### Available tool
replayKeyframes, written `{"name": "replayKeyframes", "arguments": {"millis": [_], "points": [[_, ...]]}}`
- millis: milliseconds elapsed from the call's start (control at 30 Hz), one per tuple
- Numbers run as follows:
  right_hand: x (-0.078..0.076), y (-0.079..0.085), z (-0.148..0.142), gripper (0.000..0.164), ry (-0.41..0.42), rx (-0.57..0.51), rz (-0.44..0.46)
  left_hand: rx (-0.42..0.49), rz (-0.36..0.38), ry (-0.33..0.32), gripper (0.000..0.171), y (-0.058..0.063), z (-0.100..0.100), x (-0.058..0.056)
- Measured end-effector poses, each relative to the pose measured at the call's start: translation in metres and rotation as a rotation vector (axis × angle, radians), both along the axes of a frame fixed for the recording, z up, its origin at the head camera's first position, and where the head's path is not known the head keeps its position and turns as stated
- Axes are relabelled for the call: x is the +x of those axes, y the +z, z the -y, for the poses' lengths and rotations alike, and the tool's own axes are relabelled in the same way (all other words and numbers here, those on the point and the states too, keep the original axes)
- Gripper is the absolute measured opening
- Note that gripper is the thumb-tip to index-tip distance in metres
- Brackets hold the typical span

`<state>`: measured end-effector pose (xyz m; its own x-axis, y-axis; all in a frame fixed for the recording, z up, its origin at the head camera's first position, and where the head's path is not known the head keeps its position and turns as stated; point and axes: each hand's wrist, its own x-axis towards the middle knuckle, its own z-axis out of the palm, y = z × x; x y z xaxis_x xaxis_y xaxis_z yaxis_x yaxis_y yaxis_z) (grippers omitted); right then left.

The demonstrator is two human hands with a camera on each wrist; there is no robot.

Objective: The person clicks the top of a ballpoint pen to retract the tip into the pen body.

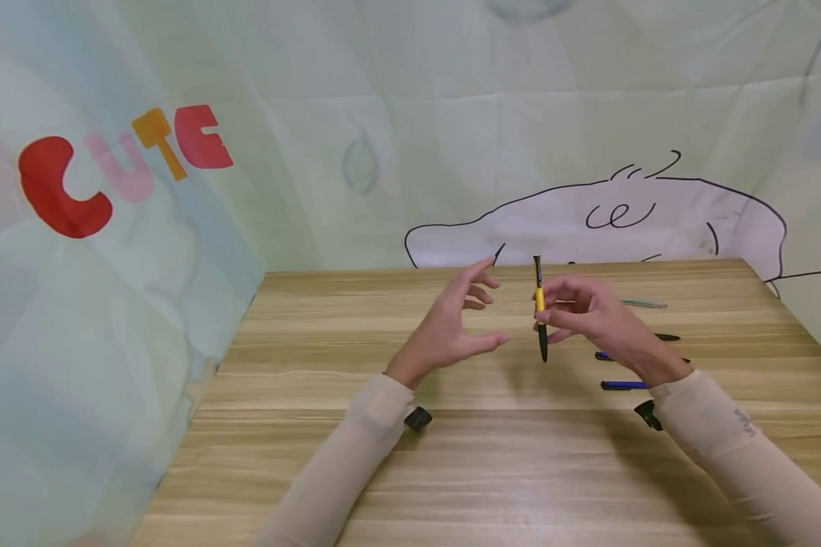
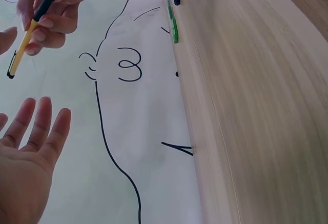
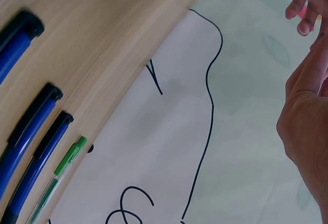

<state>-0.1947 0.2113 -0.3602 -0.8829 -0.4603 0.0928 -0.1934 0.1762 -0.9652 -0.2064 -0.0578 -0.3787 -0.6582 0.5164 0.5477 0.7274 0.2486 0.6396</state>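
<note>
At a wood-grained table [image 1: 410, 486] set against a softly creased, pale printed backdrop [image 1: 356, 68], we see two hands raised above the boards, both forearms in smooth beige sleeves [image 1: 342, 463]. The right hand [image 1: 588, 308] pinches a slim yellow-and-black pen [image 1: 540, 298] between thumb and fingers near its middle; the left hand [image 1: 451, 323] stands just beside it, thumb and fingers parted wide and holding nothing. The pen is nearly upright, its yellow barrel set between a dark clipped end on top and a tapering dark tip below. A thin green pen [image 1: 646, 305] and blue pens [image 1: 624, 386] lie on the table to the right.

From the left wrist, we see the pen slanting through the right hand's fingers, glossy yellow toward its clip, while the left palm faces up below, fingers spread.

From the right wrist, we see three blue barrels with black ends beside the green pen's clear plastic shaft; the right hand is partly cropped, and we cannot tell its grip from here.
</note>
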Motion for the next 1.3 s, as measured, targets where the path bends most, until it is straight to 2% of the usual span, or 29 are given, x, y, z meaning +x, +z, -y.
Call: {"name": "replayKeyframes", "arguments": {"millis": [467,833,1133,1300], "points": [[0.007,-0.005,0.011,0.020,0.000,-0.080,0.068,0.008,0.112,-0.084,0.114,0.002,-0.021,0.000],[0.009,-0.006,0.017,0.019,0.023,-0.138,0.128,-0.003,0.137,-0.130,0.120,0.004,-0.030,0.000],[0.010,-0.006,0.020,0.018,0.055,-0.177,0.146,-0.016,0.146,-0.140,0.122,0.003,-0.032,0.000],[0.010,-0.006,0.022,0.020,0.041,-0.174,0.159,-0.015,0.154,-0.143,0.122,0.003,-0.032,0.000]]}}
